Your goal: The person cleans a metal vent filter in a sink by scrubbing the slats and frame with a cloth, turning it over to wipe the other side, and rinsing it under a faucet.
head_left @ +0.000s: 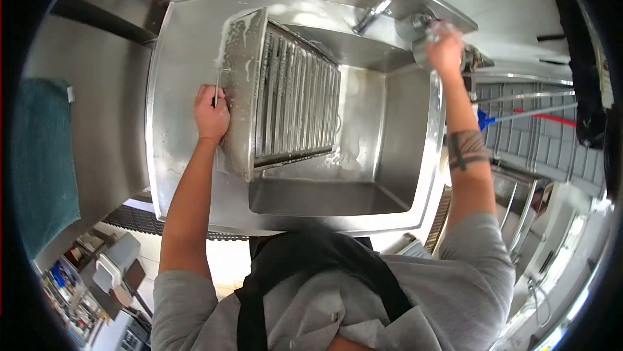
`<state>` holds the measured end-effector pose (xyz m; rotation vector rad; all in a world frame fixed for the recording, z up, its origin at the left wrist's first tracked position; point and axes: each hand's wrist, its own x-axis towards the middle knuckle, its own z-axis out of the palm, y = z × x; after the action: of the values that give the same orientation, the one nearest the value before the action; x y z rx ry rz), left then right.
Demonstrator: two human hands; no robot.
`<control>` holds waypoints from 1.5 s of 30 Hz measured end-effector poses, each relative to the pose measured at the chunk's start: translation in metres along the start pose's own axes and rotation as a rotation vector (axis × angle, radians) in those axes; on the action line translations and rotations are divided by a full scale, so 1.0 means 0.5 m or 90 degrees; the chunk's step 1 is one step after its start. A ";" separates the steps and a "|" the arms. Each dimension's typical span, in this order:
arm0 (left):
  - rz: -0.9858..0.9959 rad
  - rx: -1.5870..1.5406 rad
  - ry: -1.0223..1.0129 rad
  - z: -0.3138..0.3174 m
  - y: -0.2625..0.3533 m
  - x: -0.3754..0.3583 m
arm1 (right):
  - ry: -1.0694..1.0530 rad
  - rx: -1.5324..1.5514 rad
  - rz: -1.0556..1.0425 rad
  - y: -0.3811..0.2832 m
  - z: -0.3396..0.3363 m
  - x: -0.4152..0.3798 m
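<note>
A metal hood grease filter (pixel 295 98) with long slats stands tilted in the sink (pixel 363 205), wet and streaked with suds. My left hand (pixel 212 114) is closed around the wire handle on the filter's left side. At the back right corner of the sink, my right hand (pixel 444 49) is over a round metal container (pixel 420 55). Its fingers are curled and blurred, with something pale and shiny at them that I cannot make out. The steel faucet (pixel 379 8) is just left of that container.
A steel counter (pixel 107 104) with a green cloth (pixel 45 162) lies to the left. Wire shelving (pixel 519 124) and long-handled tools are on the right. Suds cover part of the sink's back ledge. A cluttered shelf (pixel 71 296) shows at the lower left.
</note>
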<state>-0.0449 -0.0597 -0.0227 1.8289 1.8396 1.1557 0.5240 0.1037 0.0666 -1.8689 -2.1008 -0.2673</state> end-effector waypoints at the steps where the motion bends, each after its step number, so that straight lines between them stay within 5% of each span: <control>1: -0.011 -0.007 0.006 -0.001 0.004 -0.001 | -0.024 -0.008 -0.120 -0.079 -0.010 -0.001; 4: -0.041 -0.029 -0.002 -0.008 0.021 0.002 | -0.067 -0.001 -0.191 -0.192 0.075 0.019; 6: -0.041 -0.029 0.003 -0.005 0.012 -0.002 | -0.306 -0.208 -0.124 -0.280 0.070 0.052; 16: -0.014 -0.004 0.034 0.005 0.005 0.000 | -0.350 -0.342 -0.101 -0.283 0.130 -0.051; 18: -0.006 -0.021 0.027 0.001 0.014 0.002 | -0.311 -0.209 -0.014 -0.228 0.200 -0.109; 22: 0.008 -0.023 0.041 -0.005 0.024 0.002 | -0.164 -0.071 -0.091 -0.243 0.171 -0.093; 24: 0.023 -0.020 0.020 0.003 0.010 0.004 | -0.288 0.236 0.108 -0.307 0.082 -0.051; 25: 0.036 -0.020 0.003 0.000 0.004 0.007 | -0.282 0.243 0.107 -0.330 0.077 -0.047; 27: 0.018 -0.028 0.003 -0.003 0.025 0.007 | -0.398 0.801 0.294 -0.388 0.070 -0.031; 30: 0.032 -0.055 -0.007 0.008 0.146 0.013 | -0.530 0.997 0.335 -0.469 -0.001 -0.026; 33: 0.102 -0.115 -0.044 0.034 0.268 0.009 | -0.416 1.038 0.355 -0.479 -0.051 -0.033; 36: 0.133 -0.146 -0.090 0.070 0.351 0.005 | -0.234 0.741 0.226 -0.453 -0.096 -0.063; 38: 0.176 -0.138 -0.098 0.098 0.408 0.001 | -0.292 0.631 0.208 -0.425 -0.119 -0.076; 40: 0.178 -0.145 -0.098 0.127 0.458 -0.001 | 0.068 0.160 -0.095 -0.406 -0.094 -0.101; 45: 0.163 -0.222 -0.051 0.187 0.476 -0.001 | -0.068 0.145 -0.087 -0.399 -0.089 -0.094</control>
<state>0.1862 -0.0621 0.0864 1.9039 1.2891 1.3677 0.3361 0.0191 0.1053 -1.6451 -2.2283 0.0411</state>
